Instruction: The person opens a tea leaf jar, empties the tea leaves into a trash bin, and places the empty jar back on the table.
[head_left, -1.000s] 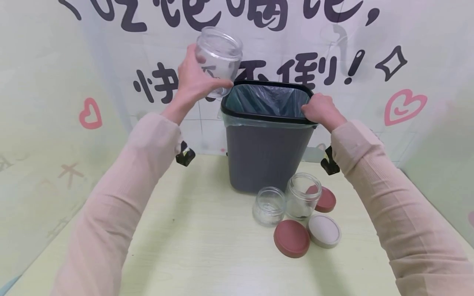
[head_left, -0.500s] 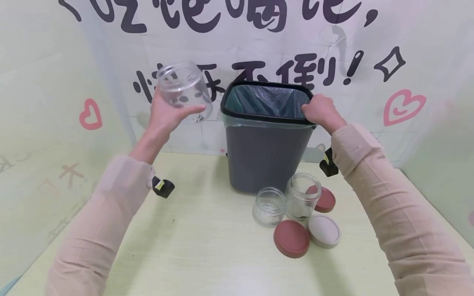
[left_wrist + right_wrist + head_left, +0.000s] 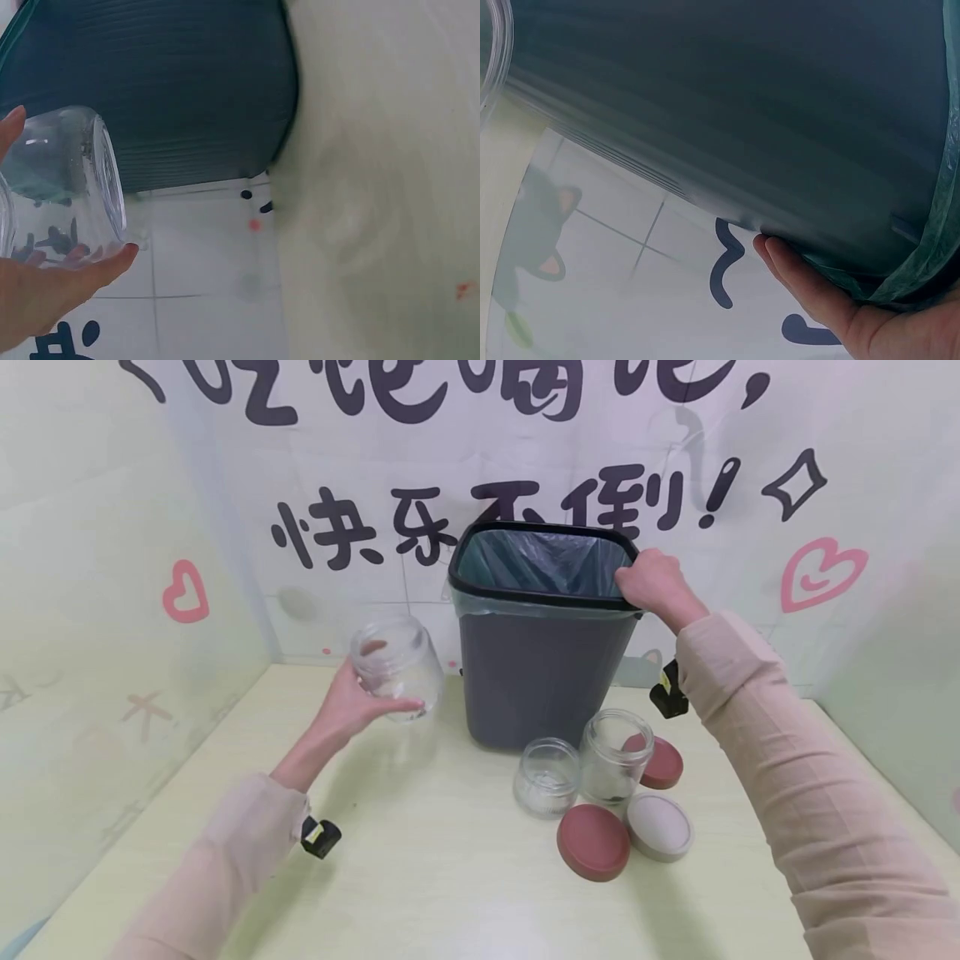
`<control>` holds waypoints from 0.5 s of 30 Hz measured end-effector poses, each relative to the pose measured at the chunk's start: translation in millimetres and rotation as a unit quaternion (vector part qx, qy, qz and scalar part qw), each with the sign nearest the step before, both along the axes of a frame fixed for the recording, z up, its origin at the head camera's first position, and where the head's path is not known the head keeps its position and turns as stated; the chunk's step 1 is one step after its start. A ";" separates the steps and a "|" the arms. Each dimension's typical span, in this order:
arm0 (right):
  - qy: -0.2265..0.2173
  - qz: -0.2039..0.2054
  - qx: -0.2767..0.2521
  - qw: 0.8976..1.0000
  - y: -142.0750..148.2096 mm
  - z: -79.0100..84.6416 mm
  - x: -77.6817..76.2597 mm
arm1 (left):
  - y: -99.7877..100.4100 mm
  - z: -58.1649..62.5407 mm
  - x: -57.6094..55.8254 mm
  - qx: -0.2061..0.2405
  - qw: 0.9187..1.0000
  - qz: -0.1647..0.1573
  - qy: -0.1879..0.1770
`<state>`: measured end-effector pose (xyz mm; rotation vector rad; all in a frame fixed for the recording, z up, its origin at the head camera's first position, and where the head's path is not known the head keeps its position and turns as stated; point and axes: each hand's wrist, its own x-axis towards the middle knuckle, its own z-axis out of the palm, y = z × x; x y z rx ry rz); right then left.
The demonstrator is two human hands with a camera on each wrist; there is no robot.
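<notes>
My left hand (image 3: 351, 703) grips a clear glass jar (image 3: 401, 664) by its side, holding it tilted above the table to the left of the trash bin (image 3: 536, 672). In the left wrist view, the thumb and fingers wrap the jar (image 3: 60, 180), whose base faces right. My right hand (image 3: 656, 583) holds the bin's black rim at its right corner. Seen from the right wrist, fingers (image 3: 802, 277) lie along the bin's outer wall beneath the liner's edge. A green translucent liner (image 3: 555, 560) lines the bin, which stands upright; its bottom is hidden.
Before the bin stand a short open glass jar (image 3: 546, 781) and a taller one (image 3: 611, 760). Around them lie a red lid (image 3: 592, 843), a white lid (image 3: 660, 827) and another red lid (image 3: 665, 764), partly behind the taller jar. A printed wall sheet (image 3: 337, 610) hangs behind.
My left hand has carried the glass jar from beside the bin's rim first leftward, then down toward the table. My right hand has stayed on the rim; the bin has hardly moved.
</notes>
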<state>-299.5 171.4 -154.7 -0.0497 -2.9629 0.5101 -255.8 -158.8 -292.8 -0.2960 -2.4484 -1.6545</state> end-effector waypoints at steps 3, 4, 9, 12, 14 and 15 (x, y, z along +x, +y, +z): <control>-0.002 -0.004 -0.006 1.000 1.0 0.6 0.4 | 6.6 -15.1 2.7 -0.020 0.999 -0.026 -0.023; -0.003 -0.006 -0.011 1.000 1.0 0.7 0.6 | 9.1 -19.4 3.8 -0.024 0.999 -0.035 -0.028; 0.000 -0.005 -0.020 1.000 0.9 0.3 0.8 | 21.4 -37.7 9.1 -0.018 0.995 -0.084 -0.040; 0.003 -0.004 -0.019 1.000 1.0 -0.3 0.8 | 28.6 -46.9 11.6 -0.006 0.992 -0.114 -0.044; 0.004 -0.005 -0.021 1.000 1.1 -0.9 0.5 | 33.2 -52.3 12.8 -0.003 0.990 -0.129 -0.051; 0.003 -0.007 -0.023 1.000 1.0 -1.2 0.4 | 35.3 -54.9 13.0 -0.003 0.990 -0.133 -0.053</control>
